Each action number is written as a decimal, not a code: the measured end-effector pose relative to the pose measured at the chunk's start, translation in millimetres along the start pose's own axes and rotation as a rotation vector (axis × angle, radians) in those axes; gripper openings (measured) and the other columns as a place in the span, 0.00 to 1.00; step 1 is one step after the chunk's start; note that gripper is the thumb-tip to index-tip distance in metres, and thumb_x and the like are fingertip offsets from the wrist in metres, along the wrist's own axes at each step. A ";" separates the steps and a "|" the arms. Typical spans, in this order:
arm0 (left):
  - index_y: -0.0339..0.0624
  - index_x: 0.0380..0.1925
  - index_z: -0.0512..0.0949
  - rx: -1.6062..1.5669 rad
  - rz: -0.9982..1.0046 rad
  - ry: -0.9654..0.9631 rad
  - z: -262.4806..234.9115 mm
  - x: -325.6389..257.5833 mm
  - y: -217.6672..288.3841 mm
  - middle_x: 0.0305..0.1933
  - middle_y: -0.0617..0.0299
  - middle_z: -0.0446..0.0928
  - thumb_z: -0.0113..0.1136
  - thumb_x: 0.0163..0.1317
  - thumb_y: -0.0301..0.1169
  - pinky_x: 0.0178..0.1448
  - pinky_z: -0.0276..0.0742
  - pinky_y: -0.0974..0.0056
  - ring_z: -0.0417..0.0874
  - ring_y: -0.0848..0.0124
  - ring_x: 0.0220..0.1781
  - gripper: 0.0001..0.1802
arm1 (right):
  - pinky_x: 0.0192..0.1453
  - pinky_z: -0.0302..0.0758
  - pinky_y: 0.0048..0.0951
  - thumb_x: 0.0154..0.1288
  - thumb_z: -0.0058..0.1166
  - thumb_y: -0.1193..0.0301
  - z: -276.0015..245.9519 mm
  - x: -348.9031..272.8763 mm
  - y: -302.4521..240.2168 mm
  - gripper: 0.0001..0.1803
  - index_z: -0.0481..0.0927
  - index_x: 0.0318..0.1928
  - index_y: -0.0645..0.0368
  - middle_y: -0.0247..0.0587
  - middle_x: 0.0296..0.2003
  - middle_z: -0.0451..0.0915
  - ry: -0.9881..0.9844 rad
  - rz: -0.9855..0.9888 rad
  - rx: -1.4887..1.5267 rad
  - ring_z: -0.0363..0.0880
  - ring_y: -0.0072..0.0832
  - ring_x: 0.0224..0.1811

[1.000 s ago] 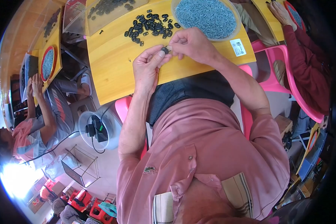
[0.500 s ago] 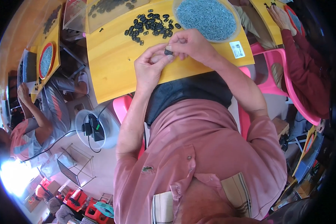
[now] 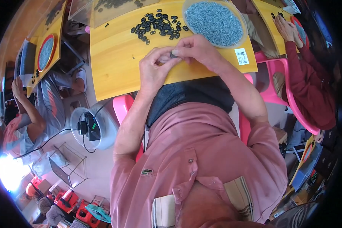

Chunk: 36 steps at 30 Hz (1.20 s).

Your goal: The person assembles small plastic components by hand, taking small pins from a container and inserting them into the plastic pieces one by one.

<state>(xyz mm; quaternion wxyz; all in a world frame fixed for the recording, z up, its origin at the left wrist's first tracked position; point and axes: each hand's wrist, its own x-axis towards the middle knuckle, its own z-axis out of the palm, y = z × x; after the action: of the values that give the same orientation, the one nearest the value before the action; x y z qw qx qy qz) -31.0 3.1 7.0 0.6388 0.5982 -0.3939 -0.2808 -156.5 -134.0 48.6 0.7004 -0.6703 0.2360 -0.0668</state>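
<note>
L hand (image 3: 154, 69) at 8 o'clock & R hand (image 3: 200, 49) at 3 both pinch the dark pc (image 3: 173, 56), so we shd brace it vs. twisting.

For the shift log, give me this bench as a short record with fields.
Left hand: pinching a small dark piece
Right hand: fingertips at the same piece
Table: yellow
Pile: black oval pieces, loose, beyond the hands
Tub: round, full of blue-grey screws, right of pile
Label: white, near table's right edge
</note>
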 end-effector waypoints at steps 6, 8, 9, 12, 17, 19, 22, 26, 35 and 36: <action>0.37 0.41 0.84 0.184 0.082 0.017 -1.7 9.3 11.8 0.33 0.65 0.78 0.74 0.51 0.23 0.37 0.74 0.73 0.76 0.79 0.31 0.15 | 0.29 0.65 0.17 0.59 0.64 0.64 -2.7 8.6 0.3 0.11 0.82 0.29 0.59 0.28 0.21 0.75 -0.006 -0.011 0.035 0.71 0.14 0.23; 0.36 0.43 0.84 0.269 0.124 -0.004 -2.3 5.8 18.3 0.34 0.64 0.78 0.73 0.52 0.22 0.39 0.74 0.74 0.76 0.78 0.33 0.16 | 0.29 0.65 0.17 0.59 0.64 0.64 -3.0 7.6 -1.1 0.11 0.82 0.29 0.59 0.27 0.21 0.75 -0.016 -0.022 -0.004 0.71 0.14 0.23; 0.37 0.42 0.84 0.315 0.108 -0.011 -3.0 1.9 19.9 0.33 0.64 0.78 0.74 0.51 0.23 0.39 0.74 0.73 0.76 0.78 0.32 0.16 | 0.27 0.65 0.18 0.58 0.63 0.65 -1.5 4.9 1.0 0.10 0.82 0.28 0.59 0.27 0.20 0.75 0.007 -0.003 -0.040 0.71 0.13 0.22; 0.39 0.40 0.85 0.392 0.121 -0.007 -3.3 3.9 13.3 0.31 0.62 0.79 0.75 0.51 0.27 0.38 0.76 0.69 0.78 0.74 0.33 0.16 | 0.25 0.65 0.18 0.56 0.61 0.67 -2.1 8.1 0.6 0.09 0.82 0.24 0.58 0.27 0.19 0.75 0.039 0.011 -0.149 0.70 0.13 0.20; 0.38 0.40 0.85 0.361 0.201 0.021 -2.0 -7.2 20.8 0.32 0.58 0.82 0.74 0.51 0.25 0.36 0.79 0.68 0.81 0.71 0.31 0.15 | 0.24 0.65 0.18 0.56 0.62 0.66 3.6 -1.5 0.9 0.10 0.82 0.24 0.59 0.28 0.18 0.75 0.005 0.014 -0.028 0.70 0.14 0.19; 0.37 0.40 0.85 0.364 0.268 0.036 -2.1 -11.6 15.7 0.31 0.57 0.81 0.73 0.52 0.24 0.35 0.79 0.68 0.81 0.71 0.29 0.13 | 0.24 0.65 0.18 0.57 0.62 0.66 7.1 -5.0 2.8 0.10 0.82 0.24 0.60 0.29 0.18 0.75 0.013 0.002 -0.027 0.70 0.14 0.19; 0.36 0.40 0.85 0.352 0.302 0.036 -1.1 -11.4 20.3 0.30 0.57 0.81 0.71 0.53 0.24 0.34 0.79 0.68 0.81 0.71 0.28 0.12 | 0.25 0.65 0.18 0.58 0.62 0.67 4.3 -3.8 7.0 0.10 0.82 0.26 0.60 0.29 0.19 0.76 0.007 0.009 -0.006 0.71 0.15 0.20; 0.36 0.41 0.85 0.270 0.191 0.056 1.7 -4.9 21.1 0.33 0.58 0.81 0.72 0.52 0.22 0.36 0.78 0.70 0.81 0.73 0.29 0.14 | 0.24 0.67 0.19 0.59 0.61 0.69 5.0 0.5 2.9 0.08 0.81 0.30 0.61 0.31 0.19 0.77 0.017 -0.036 0.011 0.72 0.15 0.19; 0.36 0.40 0.85 0.363 0.166 -0.013 -5.7 8.4 0.5 0.34 0.55 0.81 0.67 0.57 0.25 0.37 0.76 0.68 0.80 0.71 0.30 0.11 | 0.33 0.75 0.21 0.62 0.60 0.72 -10.5 70.2 -123.8 0.06 0.82 0.36 0.61 0.34 0.25 0.82 0.163 -0.466 -0.263 0.79 0.17 0.25; 0.36 0.40 0.85 0.357 0.138 -0.006 -7.6 6.6 1.0 0.34 0.55 0.81 0.67 0.57 0.25 0.37 0.76 0.68 0.80 0.72 0.30 0.10 | 0.33 0.75 0.21 0.61 0.60 0.73 -6.6 88.2 -138.6 0.07 0.82 0.37 0.64 0.34 0.25 0.82 0.217 -0.557 -0.203 0.79 0.18 0.25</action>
<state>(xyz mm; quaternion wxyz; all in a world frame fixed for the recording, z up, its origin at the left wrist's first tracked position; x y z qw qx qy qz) -21.2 1.9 9.3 0.5392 0.6728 -0.4793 -0.1638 -50.9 -189.0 161.8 0.5552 -0.7648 0.1219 -0.3034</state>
